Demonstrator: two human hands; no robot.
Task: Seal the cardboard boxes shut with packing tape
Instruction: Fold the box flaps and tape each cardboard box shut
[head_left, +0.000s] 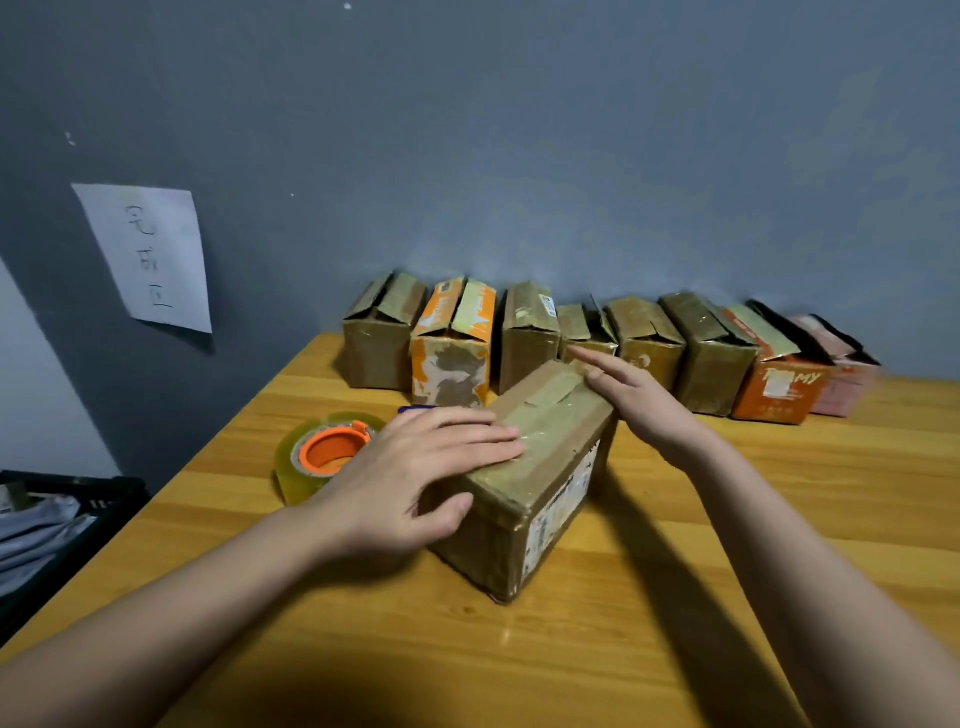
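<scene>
I pressed my left hand (415, 457) flat, fingers (483, 434) straight, smoothing tape on the brown box (540, 467) before the open-flapped row (597, 343), right hand (631, 395) open at its far edge; the tape roll (319, 452) left of it seemed needed next.

2 hands (415, 467) flat on box (550, 467).

on the wooden table (675, 597), near the middle: a closed brown cardboard box (540, 467), turned at an angle. left hand (415, 467) flat on its top at the near left end; right hand (634, 400) against its far right edge. just left of it, partly behind the left hand: a clear packing tape roll with orange core (317, 457). behind, along the grey wall (519, 130): a row of small cardboard boxes with loose flaps (597, 348). on the wall at left: a white paper sheet with handwriting (150, 260). off the table's left edge, lower down: a black crate (62, 525).
</scene>
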